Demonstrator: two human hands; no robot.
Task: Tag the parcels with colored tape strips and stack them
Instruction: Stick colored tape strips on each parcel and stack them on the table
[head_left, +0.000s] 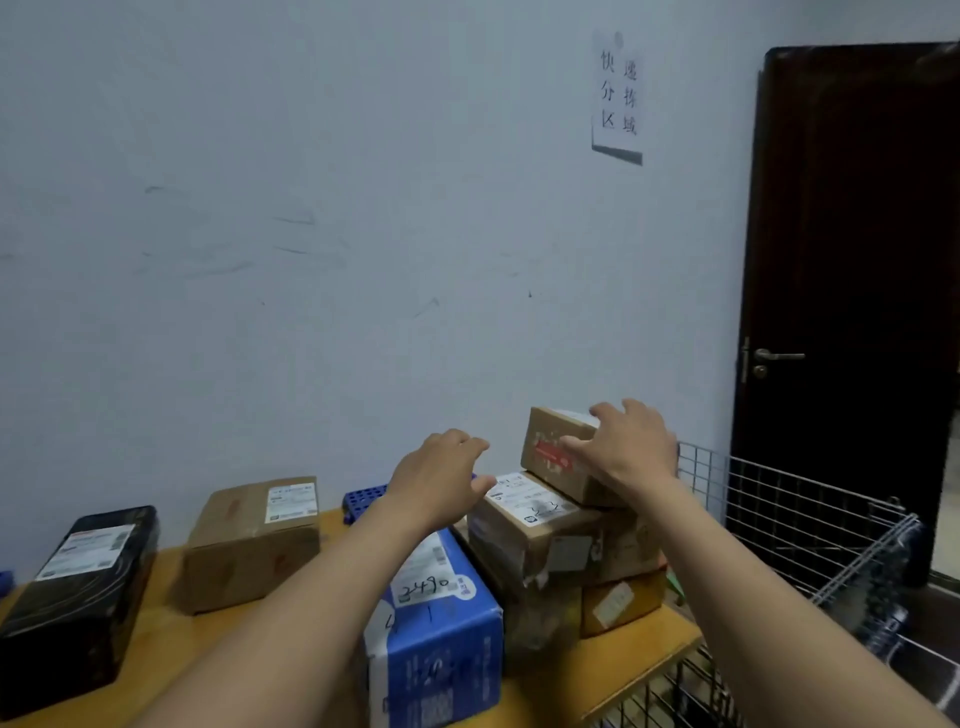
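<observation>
A small cardboard box (543, 470) with a red tape strip (550, 453) on its side sits on top of a stack at the table's right end. My right hand (628, 447) rests on its top and right side, fingers spread and thumb by the red strip. Beneath it lies a larger cardboard parcel (524, 535) with a white label, and under that an orange-brown box (618, 603). My left hand (441, 475) hovers open just left of the stack, touching nothing. A blue-and-white parcel (441, 623) marked 2490 lies in front, under my left forearm.
On the wooden table (156, 649) a brown cardboard parcel (249, 540) and a black wrapped parcel (78, 587) lie to the left. A blue plastic grid (363, 501) sits by the wall. A wire cart (810, 540) stands right of the table, before a dark door (857, 260).
</observation>
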